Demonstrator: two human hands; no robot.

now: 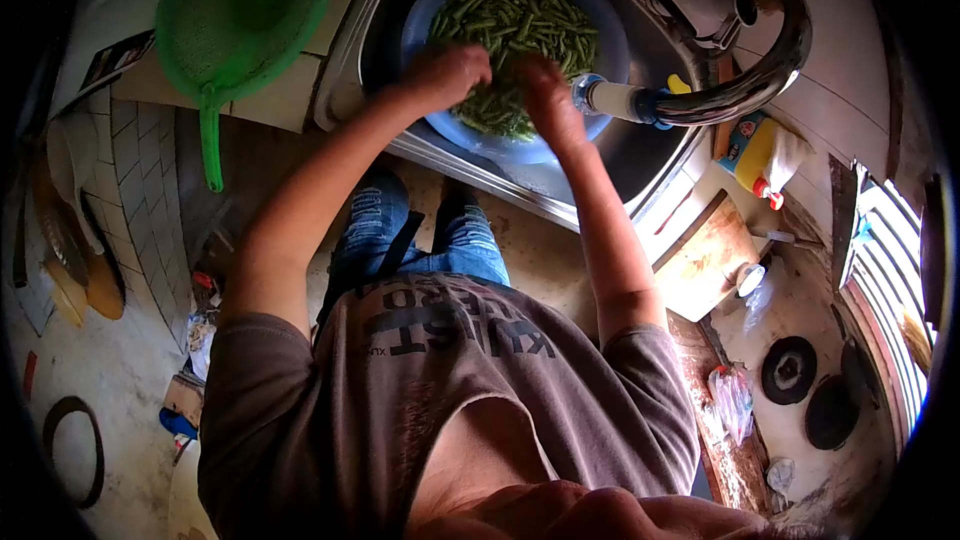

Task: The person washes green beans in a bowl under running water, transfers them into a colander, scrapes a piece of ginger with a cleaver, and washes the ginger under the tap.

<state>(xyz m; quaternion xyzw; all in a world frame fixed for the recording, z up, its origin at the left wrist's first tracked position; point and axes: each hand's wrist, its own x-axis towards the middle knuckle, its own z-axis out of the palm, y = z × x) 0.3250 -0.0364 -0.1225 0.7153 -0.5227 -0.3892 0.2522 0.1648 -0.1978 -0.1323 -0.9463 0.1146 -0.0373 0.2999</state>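
Note:
A blue plastic basin (413,25) sits in the metal sink, full of slender green pods (530,15) that look like green beans. Over the basin's left part, my left hand (455,75) has its fingers curled together. My right hand (545,90) is just above the pods by the tap, with fingers bent inward and somewhat blurred. Whatever either hand may hold is too small or hidden to make out. The curved metal tap (770,90) reaches in from the right, its pale nozzle (610,98) close to my right wrist.
A green long-handled strainer (245,20) rests on the counter left of the sink (540,180). Right of it are a yellow bottle with a red cap (755,155) and a wooden cutting board (710,260). Dark round burner parts (790,370) lie further right.

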